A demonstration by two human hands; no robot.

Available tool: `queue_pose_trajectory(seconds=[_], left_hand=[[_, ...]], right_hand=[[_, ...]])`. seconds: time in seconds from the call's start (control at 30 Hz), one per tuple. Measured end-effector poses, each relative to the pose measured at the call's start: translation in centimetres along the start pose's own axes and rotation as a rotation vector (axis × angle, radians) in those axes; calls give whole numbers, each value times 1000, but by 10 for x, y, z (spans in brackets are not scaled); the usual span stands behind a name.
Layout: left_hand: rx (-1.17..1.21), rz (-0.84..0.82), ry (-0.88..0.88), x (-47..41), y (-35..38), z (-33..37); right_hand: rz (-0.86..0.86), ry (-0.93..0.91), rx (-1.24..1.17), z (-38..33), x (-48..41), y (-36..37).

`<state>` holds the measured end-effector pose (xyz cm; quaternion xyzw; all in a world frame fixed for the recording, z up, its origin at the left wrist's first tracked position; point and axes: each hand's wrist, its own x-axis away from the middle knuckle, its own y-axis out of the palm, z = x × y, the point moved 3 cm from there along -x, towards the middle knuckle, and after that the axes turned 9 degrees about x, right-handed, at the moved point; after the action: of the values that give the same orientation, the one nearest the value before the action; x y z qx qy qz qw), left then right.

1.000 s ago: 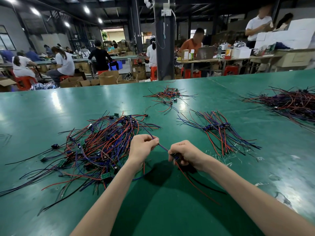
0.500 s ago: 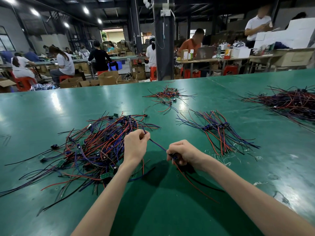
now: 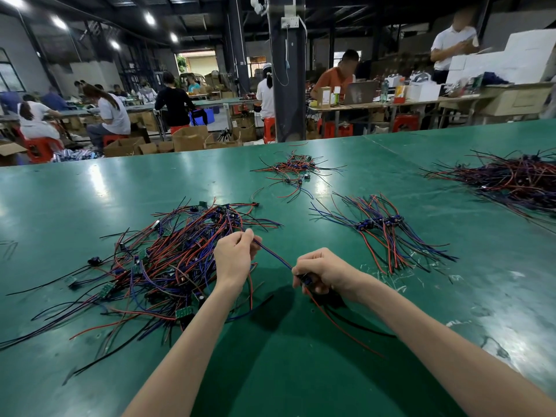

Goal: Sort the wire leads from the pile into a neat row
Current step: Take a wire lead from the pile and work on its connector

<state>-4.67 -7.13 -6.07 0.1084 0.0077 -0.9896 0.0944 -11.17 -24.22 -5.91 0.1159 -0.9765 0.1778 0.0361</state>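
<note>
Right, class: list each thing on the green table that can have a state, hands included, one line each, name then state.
blue wire, stretched between both hands
left hand, pinching one end
right hand, gripping the connector end
near pile, tangled, unsorted
sorted row, connectors lined up, wires fanned out
far pile, loose tangle
right pile, tangled

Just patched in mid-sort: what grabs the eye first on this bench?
Front and centre, the left hand and right hand hold one blue wire lead stretched between them. Left of them sprawls the tangled pile of red, blue and black leads; to the right lies the neat row, connectors lined up, on the green table.
</note>
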Motion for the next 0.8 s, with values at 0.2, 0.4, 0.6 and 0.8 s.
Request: queue_pose_trajectory(seconds=[0.2, 0.4, 0.6, 0.8], left_hand=[[236, -98, -265, 7, 14, -11], [234, -399, -332, 28, 35, -9], [234, -463, -245, 37, 39, -3], [189, -402, -149, 36, 37, 0]], right_hand=[[128, 38, -36, 3, -4, -4], [176, 52, -56, 7, -7, -6], [150, 23, -88, 6, -8, -4], [129, 30, -67, 7, -9, -4]])
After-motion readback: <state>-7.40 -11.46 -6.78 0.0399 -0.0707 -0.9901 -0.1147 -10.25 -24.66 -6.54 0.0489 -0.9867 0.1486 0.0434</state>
